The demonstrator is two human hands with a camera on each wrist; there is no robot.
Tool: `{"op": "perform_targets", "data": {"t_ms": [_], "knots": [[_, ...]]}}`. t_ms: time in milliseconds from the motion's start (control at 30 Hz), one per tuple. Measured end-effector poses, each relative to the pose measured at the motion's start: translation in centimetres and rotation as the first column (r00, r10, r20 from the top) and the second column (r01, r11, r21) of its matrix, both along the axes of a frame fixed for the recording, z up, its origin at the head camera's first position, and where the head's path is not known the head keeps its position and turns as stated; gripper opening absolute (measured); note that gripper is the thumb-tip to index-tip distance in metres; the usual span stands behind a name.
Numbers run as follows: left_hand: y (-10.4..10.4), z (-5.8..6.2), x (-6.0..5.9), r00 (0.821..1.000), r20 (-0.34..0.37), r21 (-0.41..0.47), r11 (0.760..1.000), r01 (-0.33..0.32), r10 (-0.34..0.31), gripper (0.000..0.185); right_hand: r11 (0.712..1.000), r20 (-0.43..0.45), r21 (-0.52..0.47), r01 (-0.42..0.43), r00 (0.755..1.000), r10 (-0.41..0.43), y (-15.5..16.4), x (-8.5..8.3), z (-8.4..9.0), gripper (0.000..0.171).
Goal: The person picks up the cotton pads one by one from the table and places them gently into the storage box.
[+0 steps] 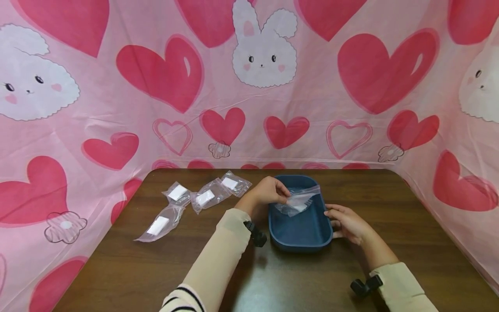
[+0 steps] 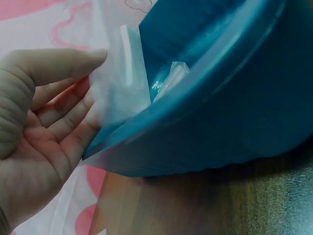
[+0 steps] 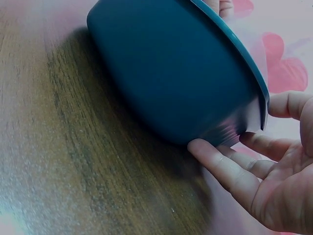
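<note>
My left hand pinches a clear plastic zip bag between thumb and fingers, over the far part of a blue plastic bin. A flat white piece shows inside the held bag in the left wrist view. Lower in the bin lies another clear bag, partly covered by the held one in the head view. At the bin's right side is my right hand, its spread fingers touching the outer wall and reaching up to the rim.
Several clear bags, each with a white piece inside, lie on the brown wooden table to the left: a near one, a middle one and a far one among them. A pink heart-print cloth hangs behind the table.
</note>
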State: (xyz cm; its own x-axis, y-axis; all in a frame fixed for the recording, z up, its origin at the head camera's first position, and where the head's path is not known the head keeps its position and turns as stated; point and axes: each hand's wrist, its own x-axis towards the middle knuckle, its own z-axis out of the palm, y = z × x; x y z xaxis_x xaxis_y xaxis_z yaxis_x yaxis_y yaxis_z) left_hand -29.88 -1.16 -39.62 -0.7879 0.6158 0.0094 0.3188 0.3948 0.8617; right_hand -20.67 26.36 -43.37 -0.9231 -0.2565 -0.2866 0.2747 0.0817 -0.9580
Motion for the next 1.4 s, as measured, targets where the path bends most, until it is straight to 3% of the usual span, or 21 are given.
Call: {"op": "perform_targets", "data": {"t_ms": [200,367,733,967,1233,1367,1400], "knots": [[0.0,0.1,0.2,0.998,0.057,0.055,0.998,0.000,-0.004,0.026,1.000,0.018,0.018,0.006,1.000,-0.006,0.0,-0.2,0.1,0.062],[-0.2,0.2,0.4,0.998,0.054,0.092,0.995,-0.029,0.024,0.027,1.000,0.019,0.016,-0.004,1.000,0.004,-0.1,-0.2,0.1,0.063],[-0.8,0.0,0.5,0.994,0.007,0.220,0.970,-0.106,0.107,0.027,1.000,0.010,0.020,-0.011,1.000,0.011,-0.3,-0.1,0.4,0.063],[-1.8,0.2,1.1,0.992,-0.005,0.314,0.942,-0.117,0.124,0.027,1.000,0.007,0.017,-0.013,1.000,0.013,-0.2,-0.1,0.2,0.063],[-3.6,0.4,1.8,0.983,-0.037,0.334,0.929,-0.157,0.180,0.025,1.000,0.010,0.018,-0.011,1.000,0.011,-0.2,0.0,0.2,0.063],[-4.4,0.3,2.0,0.978,-0.050,0.348,0.922,-0.171,0.201,0.026,1.000,0.004,0.022,-0.009,1.000,0.009,-0.1,0.1,0.2,0.063],[-4.6,-0.3,1.7,0.975,-0.056,0.359,0.916,-0.180,0.213,0.027,1.000,0.003,0.023,-0.009,1.000,0.009,-0.1,0.1,0.2,0.063]]}}
